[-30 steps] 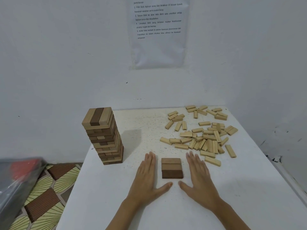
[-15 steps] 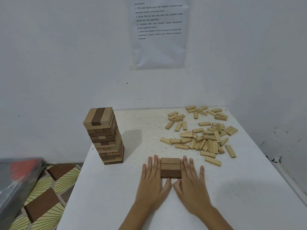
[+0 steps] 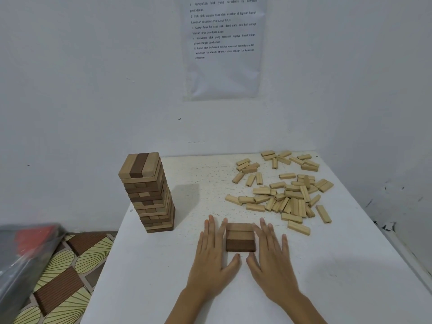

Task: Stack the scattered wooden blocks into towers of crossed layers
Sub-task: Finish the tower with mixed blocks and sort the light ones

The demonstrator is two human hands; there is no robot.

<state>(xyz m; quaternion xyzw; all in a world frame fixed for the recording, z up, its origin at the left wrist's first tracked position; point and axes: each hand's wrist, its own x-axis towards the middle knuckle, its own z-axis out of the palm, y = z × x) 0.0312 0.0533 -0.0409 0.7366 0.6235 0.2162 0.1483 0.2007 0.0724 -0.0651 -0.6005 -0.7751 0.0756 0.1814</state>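
One tower [image 3: 149, 192] stands complete at the table's left edge — a second has only its base layer [image 3: 240, 238], squared between flat left hand [image 3: 214, 251] and right hand [image 3: 271, 256]. Loose blocks [image 3: 287, 190] remain unstacked.

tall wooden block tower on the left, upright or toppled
Upright: the tall tower of light and dark wooden blocks stands whole on the white table, its layers neatly stacked.
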